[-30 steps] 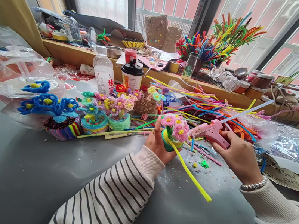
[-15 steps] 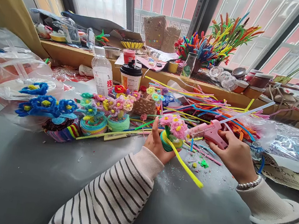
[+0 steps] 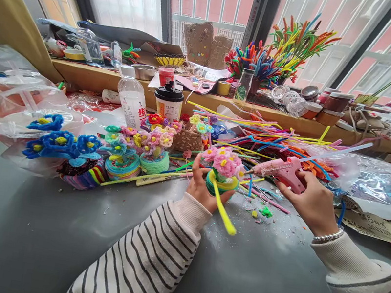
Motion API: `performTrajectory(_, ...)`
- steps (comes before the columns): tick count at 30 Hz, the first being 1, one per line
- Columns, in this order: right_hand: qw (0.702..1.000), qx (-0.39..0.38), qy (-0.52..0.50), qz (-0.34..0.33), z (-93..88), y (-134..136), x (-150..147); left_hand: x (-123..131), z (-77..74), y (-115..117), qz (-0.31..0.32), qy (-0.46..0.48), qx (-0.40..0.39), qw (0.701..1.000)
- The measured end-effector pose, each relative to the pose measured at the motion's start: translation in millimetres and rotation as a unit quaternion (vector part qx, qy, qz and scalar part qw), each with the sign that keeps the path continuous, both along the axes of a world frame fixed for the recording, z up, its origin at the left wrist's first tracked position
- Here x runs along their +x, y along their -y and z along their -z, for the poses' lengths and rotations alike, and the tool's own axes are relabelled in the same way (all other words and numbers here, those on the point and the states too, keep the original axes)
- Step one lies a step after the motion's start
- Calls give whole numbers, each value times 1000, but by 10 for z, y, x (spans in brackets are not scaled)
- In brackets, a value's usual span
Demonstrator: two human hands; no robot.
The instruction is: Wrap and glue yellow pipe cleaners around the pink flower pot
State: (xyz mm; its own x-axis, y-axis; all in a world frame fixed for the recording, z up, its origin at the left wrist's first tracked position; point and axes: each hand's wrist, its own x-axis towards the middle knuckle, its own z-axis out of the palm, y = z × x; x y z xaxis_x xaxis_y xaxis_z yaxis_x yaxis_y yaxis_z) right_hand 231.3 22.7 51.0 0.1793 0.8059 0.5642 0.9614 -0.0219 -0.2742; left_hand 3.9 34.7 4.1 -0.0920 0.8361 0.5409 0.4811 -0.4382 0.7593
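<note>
Curling around a flowerpot [image 3: 227, 186] is the left hand [image 3: 201, 187]; the right hand [image 3: 309, 203] is gripping a glue gun [image 3: 288, 172]; pipe cleaners [image 3: 269, 138] are lying toward the table's [image 3: 253, 269] far edge.

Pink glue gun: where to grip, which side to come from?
Grip the pink glue gun by its handle, probably from the right, below the glue stick jutting from its rear. The nozzle points left toward the pink flowers, so that end is best avoided. The right hand holds it this way.
</note>
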Motion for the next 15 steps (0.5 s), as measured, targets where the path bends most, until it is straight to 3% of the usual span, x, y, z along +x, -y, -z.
performTrajectory(3,997,-59,-30,28,-2,37,144,-27,45,-14,-2,39,10,999)
performTrajectory(8,990,-136,-34,9,104,205,365,-66,74,14,-12,28,10,999)
performTrajectory(15,985,-154,-77,22,294,473,411,-79,71,51,-14,7,-21,1000)
